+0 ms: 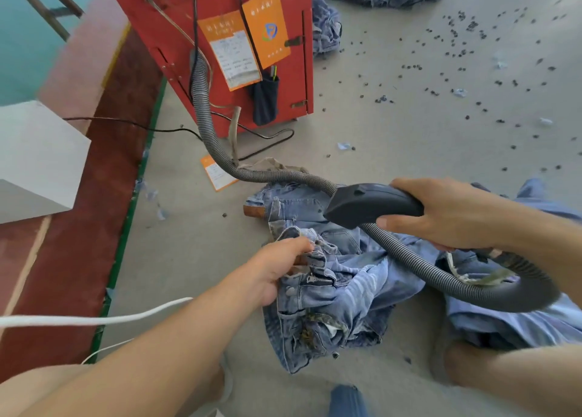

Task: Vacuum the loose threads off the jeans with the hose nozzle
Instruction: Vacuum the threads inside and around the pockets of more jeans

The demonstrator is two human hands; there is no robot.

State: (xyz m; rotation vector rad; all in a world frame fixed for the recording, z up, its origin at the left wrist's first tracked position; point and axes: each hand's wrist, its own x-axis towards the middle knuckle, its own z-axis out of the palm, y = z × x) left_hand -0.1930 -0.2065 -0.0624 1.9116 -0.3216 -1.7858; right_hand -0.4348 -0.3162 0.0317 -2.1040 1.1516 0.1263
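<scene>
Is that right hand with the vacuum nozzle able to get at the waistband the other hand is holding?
Probably yes. The right hand holds the nozzle just above the jeans, and nothing lies between it and the waistband gripped by the left hand.

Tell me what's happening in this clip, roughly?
A person is cleaning a crumpled pair of jeans on the floor. The right hand grips the dark vacuum nozzle, held just above the denim, with its ribbed hose running back to a red machine. The left hand pinches the waistband near the zipper. Thread bits litter the floor.
</scene>
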